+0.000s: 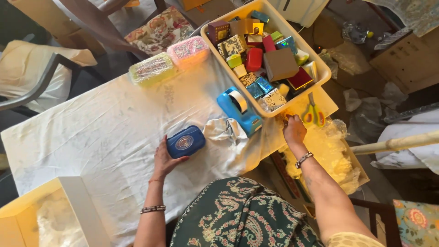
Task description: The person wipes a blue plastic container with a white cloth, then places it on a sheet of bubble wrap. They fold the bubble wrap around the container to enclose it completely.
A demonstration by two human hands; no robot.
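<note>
My left hand (164,160) rests on the white cloth and grips the near edge of a blue rounded box (185,141) with a round pattern on its lid. My right hand (294,129) reaches to the table's right edge, fingers closed at the cloth beside yellow-green scissors (313,114); what the fingers pinch is too small to tell. A blue tape dispenser (239,110) lies between the hands, with a crumpled sheet of silver wrapping (225,129) beside it.
A cream tub (322,68) of several small coloured boxes stands at the far right. Two wrapped boxes, green (152,68) and pink (188,50), sit at the far edge. A cream box (27,215) stands near left; a box of clear wrap (336,155) sits below right. Chairs surround the table.
</note>
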